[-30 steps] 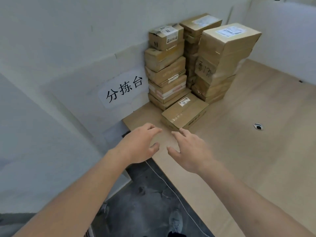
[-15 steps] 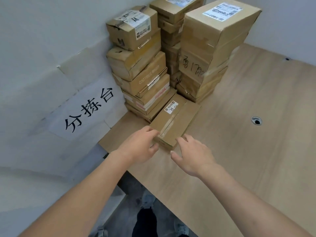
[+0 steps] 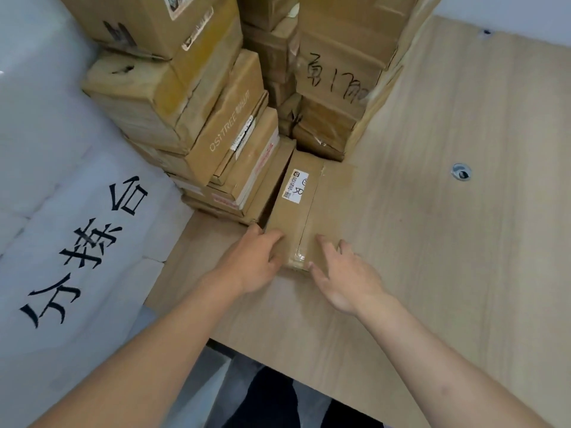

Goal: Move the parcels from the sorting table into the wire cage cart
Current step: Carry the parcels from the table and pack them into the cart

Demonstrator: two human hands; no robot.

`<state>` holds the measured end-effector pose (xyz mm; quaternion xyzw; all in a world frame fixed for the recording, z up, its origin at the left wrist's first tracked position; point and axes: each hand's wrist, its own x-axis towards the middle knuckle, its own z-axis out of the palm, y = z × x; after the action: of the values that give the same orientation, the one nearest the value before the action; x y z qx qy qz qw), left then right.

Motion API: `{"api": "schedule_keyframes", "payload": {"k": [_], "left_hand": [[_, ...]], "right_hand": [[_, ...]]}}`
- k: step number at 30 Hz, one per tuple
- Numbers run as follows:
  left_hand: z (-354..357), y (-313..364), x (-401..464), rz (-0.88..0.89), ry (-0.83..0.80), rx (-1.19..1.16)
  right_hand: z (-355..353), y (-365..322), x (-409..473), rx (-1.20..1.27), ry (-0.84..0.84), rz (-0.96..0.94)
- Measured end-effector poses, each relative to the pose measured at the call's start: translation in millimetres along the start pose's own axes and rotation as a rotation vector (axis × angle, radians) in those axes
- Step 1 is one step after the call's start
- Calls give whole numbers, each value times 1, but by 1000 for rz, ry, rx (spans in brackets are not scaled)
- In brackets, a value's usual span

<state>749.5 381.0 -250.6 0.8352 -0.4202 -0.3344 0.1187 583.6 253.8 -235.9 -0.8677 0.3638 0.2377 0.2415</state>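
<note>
Flat parcel [image 3: 304, 211] near surface [image 3: 432, 242] left edge now gripped by left hand [image 3: 250, 264]; right hand [image 3: 346, 273] laid flat, previously apart.

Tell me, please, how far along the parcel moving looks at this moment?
Nothing visibly done: no cart is in view, so I cannot tell whether any parcels are loaded. In hand: the left hand and right hand are on the near end of the flat parcel, which lies on the sorting table. Left: that parcel and the two stacks, left and right.
</note>
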Motion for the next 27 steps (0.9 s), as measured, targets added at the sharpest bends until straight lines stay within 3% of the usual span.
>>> {"api": "schedule_keyframes", "payload": {"k": [6, 12, 27], "left_hand": [[16, -4, 3, 4, -90, -151], [33, 0, 13, 86, 6, -351], [-3, 44, -34, 137, 81, -258]], "right_hand": [[19, 18, -7, 279, 35, 51], [41, 23, 10, 655, 220, 16], [-9, 28, -48, 526, 266, 7]]}}
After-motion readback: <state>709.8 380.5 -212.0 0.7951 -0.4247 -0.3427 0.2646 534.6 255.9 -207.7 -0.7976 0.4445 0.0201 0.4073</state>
